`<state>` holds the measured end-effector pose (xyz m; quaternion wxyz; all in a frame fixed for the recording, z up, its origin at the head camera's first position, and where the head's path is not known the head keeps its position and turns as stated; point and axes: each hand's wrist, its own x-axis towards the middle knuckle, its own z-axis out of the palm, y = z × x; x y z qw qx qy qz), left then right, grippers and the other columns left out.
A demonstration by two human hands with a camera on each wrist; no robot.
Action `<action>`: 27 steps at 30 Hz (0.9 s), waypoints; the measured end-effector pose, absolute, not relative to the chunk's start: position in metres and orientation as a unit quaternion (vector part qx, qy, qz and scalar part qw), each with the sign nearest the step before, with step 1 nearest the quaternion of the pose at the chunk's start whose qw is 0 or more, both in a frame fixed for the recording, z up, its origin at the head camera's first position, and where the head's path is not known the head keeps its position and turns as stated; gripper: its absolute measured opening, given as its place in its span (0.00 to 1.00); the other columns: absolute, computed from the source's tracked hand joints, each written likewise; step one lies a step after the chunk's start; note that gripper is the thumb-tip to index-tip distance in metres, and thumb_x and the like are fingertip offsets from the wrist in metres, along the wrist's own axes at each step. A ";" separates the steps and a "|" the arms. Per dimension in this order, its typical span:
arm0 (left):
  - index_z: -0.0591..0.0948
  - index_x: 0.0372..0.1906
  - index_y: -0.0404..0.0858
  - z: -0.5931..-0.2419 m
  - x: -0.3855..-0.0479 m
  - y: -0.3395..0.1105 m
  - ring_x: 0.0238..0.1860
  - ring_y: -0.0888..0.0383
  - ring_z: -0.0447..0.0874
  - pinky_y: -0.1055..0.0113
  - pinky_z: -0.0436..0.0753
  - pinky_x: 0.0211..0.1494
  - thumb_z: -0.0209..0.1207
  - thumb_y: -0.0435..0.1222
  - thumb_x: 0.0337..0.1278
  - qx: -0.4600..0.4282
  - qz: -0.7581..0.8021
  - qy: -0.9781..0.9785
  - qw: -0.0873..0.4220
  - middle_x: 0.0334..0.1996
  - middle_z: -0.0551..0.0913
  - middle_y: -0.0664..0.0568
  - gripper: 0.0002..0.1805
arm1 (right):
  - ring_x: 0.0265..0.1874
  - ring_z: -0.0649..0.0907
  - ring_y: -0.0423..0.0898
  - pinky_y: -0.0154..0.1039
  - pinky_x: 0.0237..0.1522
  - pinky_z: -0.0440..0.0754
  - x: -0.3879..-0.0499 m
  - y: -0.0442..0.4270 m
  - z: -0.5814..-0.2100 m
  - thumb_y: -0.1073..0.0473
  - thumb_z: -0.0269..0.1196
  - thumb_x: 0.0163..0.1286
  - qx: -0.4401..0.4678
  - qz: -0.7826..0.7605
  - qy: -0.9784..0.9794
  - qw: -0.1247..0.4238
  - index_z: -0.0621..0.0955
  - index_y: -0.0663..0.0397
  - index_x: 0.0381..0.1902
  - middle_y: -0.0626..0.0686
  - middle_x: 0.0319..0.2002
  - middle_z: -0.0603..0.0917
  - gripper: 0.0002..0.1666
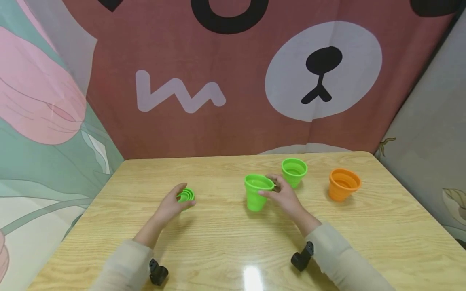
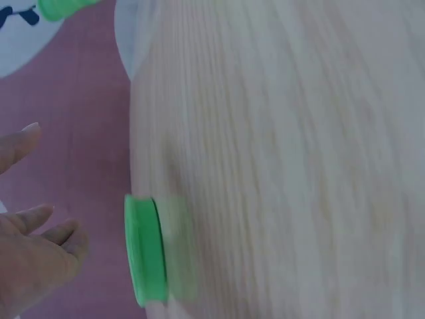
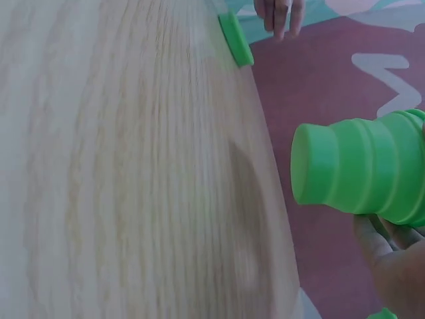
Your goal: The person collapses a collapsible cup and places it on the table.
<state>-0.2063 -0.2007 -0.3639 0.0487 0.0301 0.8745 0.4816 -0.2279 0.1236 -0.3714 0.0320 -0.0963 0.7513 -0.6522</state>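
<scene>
My right hand (image 1: 287, 197) holds a green collapsible cup (image 1: 256, 198) by its upper part. The cup is pulled out to full height, and the right wrist view shows its ribbed wall (image 3: 358, 166) and base raised off the wooden table. On the left, a second green cup (image 1: 187, 195) lies folded flat on the tabletop. Above it hovers my left hand (image 1: 170, 205), thumb and fingers spread. The left wrist view shows a gap between those fingers (image 2: 63, 236) and the flat cup (image 2: 147, 251).
Another extended green cup (image 1: 294, 173) stands behind my right hand. Farther right is an orange cup (image 1: 343, 186), also extended. The wooden table (image 1: 218, 242) ends at a printed cloth (image 1: 204, 133) along its back edge.
</scene>
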 end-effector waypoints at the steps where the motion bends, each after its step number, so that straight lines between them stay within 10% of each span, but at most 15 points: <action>1: 0.53 0.63 0.33 -0.363 -0.205 -0.198 0.59 0.37 0.52 0.50 0.58 0.59 0.59 0.38 0.48 0.036 0.485 0.873 0.049 0.62 0.52 0.36 0.39 | 0.49 0.71 0.52 0.43 0.48 0.71 -0.227 0.123 -0.371 0.56 0.65 0.51 -0.097 -0.656 0.747 0.037 0.61 0.60 0.59 0.57 0.56 0.66 0.40; 27: 0.60 0.60 0.34 -0.342 -0.179 -0.128 0.59 0.47 0.57 0.55 0.59 0.60 0.58 0.32 0.48 0.187 0.549 0.813 0.041 0.59 0.61 0.43 0.32 | 0.41 0.75 0.48 0.44 0.46 0.73 -0.195 0.111 -0.349 0.59 0.61 0.55 -0.159 -0.687 0.699 0.119 0.63 0.66 0.55 0.61 0.49 0.70 0.33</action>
